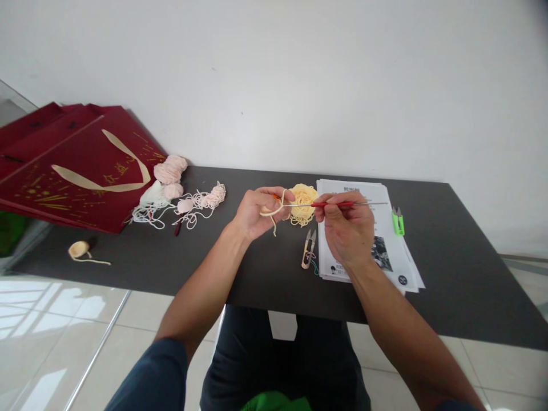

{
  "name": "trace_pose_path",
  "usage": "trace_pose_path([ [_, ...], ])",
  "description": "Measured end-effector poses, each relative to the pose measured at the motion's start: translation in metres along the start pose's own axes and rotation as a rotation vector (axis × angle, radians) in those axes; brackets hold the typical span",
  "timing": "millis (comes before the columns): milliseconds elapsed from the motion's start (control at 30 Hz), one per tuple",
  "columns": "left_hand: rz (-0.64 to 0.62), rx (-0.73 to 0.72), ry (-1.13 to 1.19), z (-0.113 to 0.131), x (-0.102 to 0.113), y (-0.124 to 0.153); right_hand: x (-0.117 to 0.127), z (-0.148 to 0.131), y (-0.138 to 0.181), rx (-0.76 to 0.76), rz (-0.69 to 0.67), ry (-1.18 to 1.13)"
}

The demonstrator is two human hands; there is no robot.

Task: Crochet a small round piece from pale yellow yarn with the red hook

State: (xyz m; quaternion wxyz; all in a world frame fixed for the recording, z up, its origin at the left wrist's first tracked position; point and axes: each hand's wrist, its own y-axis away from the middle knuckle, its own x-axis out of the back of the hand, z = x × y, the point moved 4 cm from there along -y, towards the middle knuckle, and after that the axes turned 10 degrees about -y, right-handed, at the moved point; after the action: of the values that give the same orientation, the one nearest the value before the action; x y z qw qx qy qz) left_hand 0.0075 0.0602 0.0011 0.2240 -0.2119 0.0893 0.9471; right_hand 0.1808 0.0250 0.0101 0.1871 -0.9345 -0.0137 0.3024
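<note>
Pale yellow yarn (272, 214) is pinched in the fingers of my left hand (257, 212), with a loop standing up and a short tail hanging below. A small orange bit shows by those fingers, too small to name. My right hand (347, 231) grips a crochet hook (317, 204) by its red handle, level over the table. The hook's thin metal tip points left and reaches the yarn at my left fingers; whether it passes through a loop I cannot tell. Just behind, between both hands, lies a ball of yellow yarn (303, 197).
Thread snips (307, 251) lie near the papers (363, 271), with green snips (398, 221) at their right edge. Pink yarn (170, 170) and white yarn (152, 197) sit by red gift bags (85, 154). A small cream crocheted piece (79, 249) rests at the table's left.
</note>
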Motion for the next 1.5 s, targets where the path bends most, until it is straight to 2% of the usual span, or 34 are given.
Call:
trace_pose_path([
  [300,-0.019,0.038,0.046,0.0,0.001,0.0,0.002,0.0,0.001,-0.015,-0.019,-0.001],
  [400,-0.014,0.022,0.015,0.0,0.001,0.0,0.003,0.002,-0.002,-0.076,-0.004,-0.04],
  [567,0.162,-0.185,-0.157,0.005,0.001,0.004,0.01,0.013,-0.005,-0.281,0.136,-0.171],
  [700,0.251,-0.311,-0.345,0.004,-0.005,0.006,0.009,0.018,-0.002,-0.339,0.196,-0.28],
  [833,0.316,-0.337,-0.517,0.0,-0.01,0.004,0.004,0.022,0.003,-0.345,0.238,-0.29],
  [1067,0.397,-0.259,-0.383,-0.012,-0.012,0.002,0.004,0.032,0.006,-0.296,0.255,-0.22],
  [1267,0.425,-0.285,-0.261,-0.014,-0.018,0.004,0.005,0.034,0.007,-0.309,0.29,-0.217],
  [1500,0.473,-0.246,-0.303,-0.014,-0.019,0.003,0.001,0.032,0.008,-0.256,0.252,-0.184],
])
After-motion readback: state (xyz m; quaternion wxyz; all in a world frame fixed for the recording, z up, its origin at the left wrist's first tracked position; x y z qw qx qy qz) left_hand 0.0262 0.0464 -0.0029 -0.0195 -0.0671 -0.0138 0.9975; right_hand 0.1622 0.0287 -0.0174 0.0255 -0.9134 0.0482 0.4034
